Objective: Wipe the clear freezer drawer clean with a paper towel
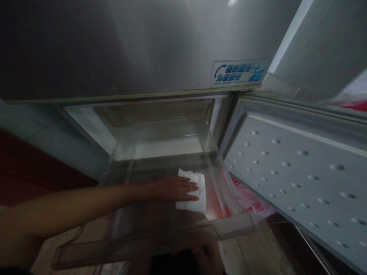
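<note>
My left hand (179,189) reaches in from the left side and lies flat on a folded white cloth or paper (200,193), its fingers stretched out and slightly apart. Beneath it is the floor of a clear plastic drawer (237,225), which is pulled out of the lower compartment of a fridge. The white piece rests near the right part of the drawer. My right hand does not show.
Above the compartment is the grey upper fridge door (143,46) with a blue and white sticker (240,73). At the right, the lower door (292,164) stands swung open. A pink and white plastic bag (258,204) lies below it. Tiled floor (255,248) shows at the bottom.
</note>
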Demonstrator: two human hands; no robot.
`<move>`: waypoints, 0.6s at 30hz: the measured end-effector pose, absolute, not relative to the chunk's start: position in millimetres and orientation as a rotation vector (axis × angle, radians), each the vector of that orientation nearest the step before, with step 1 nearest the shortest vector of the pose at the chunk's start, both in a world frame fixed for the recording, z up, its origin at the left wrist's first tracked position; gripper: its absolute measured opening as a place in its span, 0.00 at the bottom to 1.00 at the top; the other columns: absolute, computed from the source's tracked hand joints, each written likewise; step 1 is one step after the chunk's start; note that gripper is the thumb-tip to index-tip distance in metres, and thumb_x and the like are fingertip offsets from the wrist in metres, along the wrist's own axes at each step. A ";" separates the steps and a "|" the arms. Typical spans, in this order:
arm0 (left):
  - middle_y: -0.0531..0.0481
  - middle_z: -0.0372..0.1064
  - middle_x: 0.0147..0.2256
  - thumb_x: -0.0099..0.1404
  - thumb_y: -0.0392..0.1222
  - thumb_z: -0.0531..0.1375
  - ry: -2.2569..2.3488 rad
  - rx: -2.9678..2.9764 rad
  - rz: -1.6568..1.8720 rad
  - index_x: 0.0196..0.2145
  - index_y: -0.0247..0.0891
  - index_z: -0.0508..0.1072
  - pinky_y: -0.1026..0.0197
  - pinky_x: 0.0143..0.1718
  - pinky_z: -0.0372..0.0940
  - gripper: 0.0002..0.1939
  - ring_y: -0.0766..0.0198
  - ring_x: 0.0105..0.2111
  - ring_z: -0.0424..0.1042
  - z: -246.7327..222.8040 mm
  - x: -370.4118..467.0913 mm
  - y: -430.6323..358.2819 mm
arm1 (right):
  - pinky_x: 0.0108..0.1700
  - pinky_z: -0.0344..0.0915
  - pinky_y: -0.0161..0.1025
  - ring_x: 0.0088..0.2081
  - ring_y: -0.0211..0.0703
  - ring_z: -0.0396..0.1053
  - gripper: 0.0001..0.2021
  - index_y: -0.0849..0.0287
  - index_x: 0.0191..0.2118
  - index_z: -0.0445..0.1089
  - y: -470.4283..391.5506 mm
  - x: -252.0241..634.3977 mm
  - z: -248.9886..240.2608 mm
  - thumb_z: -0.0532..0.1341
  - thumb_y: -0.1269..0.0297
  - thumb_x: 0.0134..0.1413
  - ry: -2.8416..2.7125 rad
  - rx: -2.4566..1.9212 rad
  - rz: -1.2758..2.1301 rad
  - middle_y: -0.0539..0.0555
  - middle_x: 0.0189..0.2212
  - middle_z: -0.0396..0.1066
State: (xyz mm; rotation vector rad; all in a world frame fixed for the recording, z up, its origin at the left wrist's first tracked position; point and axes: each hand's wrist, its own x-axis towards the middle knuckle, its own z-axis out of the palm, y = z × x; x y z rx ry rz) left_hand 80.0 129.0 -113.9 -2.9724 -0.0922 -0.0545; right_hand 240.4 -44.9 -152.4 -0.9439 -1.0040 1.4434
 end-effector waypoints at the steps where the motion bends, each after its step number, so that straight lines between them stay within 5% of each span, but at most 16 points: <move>1: 0.45 0.63 0.61 0.73 0.32 0.46 -0.118 -2.975 -0.036 0.60 0.44 0.66 0.56 0.61 0.60 0.22 0.57 0.60 0.63 -114.2 79.5 137.5 | 0.35 0.74 0.38 0.26 0.44 0.76 0.20 0.51 0.28 0.80 -45.0 240.5 -153.9 0.61 0.41 0.51 -1.006 -0.940 1.441 0.51 0.22 0.78; 10: 0.49 0.60 0.62 0.70 0.28 0.51 -0.604 -3.077 -0.019 0.59 0.49 0.66 0.58 0.63 0.55 0.24 0.64 0.61 0.61 -107.0 70.1 249.1 | 0.34 0.74 0.42 0.24 0.46 0.75 0.23 0.52 0.25 0.76 -46.3 244.6 -150.8 0.58 0.37 0.49 -1.047 -1.124 1.470 0.53 0.20 0.77; 18: 0.44 0.64 0.60 0.70 0.27 0.49 -0.835 -3.005 -0.161 0.59 0.41 0.66 0.56 0.59 0.59 0.23 0.60 0.60 0.63 -113.2 70.7 288.8 | 0.34 0.74 0.40 0.26 0.45 0.75 0.22 0.53 0.27 0.77 -48.6 240.7 -159.3 0.61 0.38 0.47 -0.958 -1.130 1.440 0.53 0.22 0.78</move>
